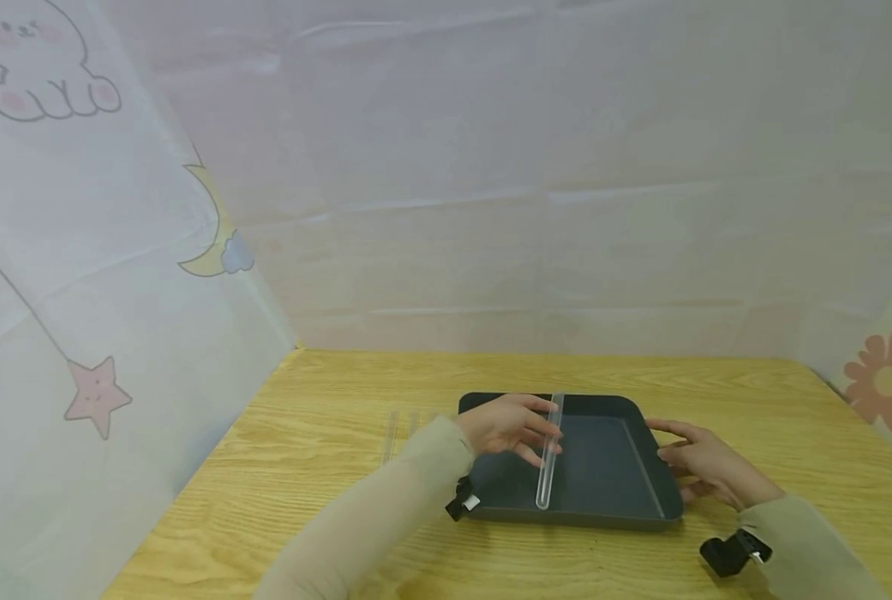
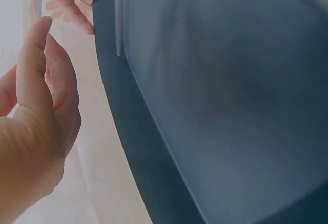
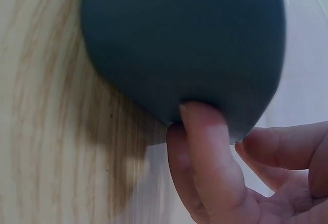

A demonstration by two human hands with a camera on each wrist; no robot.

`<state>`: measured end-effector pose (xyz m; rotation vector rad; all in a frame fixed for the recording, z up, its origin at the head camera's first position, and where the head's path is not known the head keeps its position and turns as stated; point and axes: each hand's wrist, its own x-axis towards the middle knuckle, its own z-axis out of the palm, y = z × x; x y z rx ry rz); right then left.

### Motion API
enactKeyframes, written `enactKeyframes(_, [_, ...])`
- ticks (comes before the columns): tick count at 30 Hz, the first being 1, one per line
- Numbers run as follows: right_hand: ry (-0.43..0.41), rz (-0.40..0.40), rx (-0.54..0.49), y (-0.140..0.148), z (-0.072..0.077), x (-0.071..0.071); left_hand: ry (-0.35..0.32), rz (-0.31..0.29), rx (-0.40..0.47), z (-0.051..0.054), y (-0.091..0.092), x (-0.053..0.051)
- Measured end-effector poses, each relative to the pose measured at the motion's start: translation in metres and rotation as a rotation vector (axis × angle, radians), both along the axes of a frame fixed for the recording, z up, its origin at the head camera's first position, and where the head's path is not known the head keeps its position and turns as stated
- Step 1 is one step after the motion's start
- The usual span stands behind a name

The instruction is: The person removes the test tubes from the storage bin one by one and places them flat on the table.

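"Where's the slender, clear, round-ended tube [image 1: 547, 482]?"
"The left hand [image 1: 509, 427] pinches it, grip narrow, over the dark grey rectangular tray [image 1: 611, 467], in from the far edge of the yellow wood-grain table [image 1: 356, 375]."
"And the right hand [image 1: 709, 468]?"
"Its grip holds the tray's right side."

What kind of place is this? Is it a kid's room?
It might be a kid's room, but I can't be sure. It looks like an indoor corner: a wood-patterned table in front of a creased, sheet-like backdrop, with a cartoon pink star at the side.
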<state>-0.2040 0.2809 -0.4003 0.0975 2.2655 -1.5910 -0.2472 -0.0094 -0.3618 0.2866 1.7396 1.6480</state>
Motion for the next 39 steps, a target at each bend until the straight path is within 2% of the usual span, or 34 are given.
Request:
enactKeyframes(7, [0.001,0.01,0.017,0.002,0.0,-0.001,0.001,0.01,0.0,-0.002,-0.009,0.003])
enactKeyframes(15, [-0.007,0.01,-0.016,0.002,0.0,0.002,0.009,0.025,0.013,-0.003,-0.021,0.007])
enactKeyframes(23, [0.008,0.017,0.017,0.005,0.002,0.003,0.015,0.039,0.013,-0.003,-0.032,0.007])
enactKeyframes(30, [-0.006,0.002,0.016,0.005,0.002,0.002,0.01,0.059,0.004,-0.005,-0.042,0.008])
enactKeyframes(39, [-0.027,-0.01,-0.004,0.006,0.001,0.003,0.005,0.056,0.009,-0.006,-0.055,0.009])
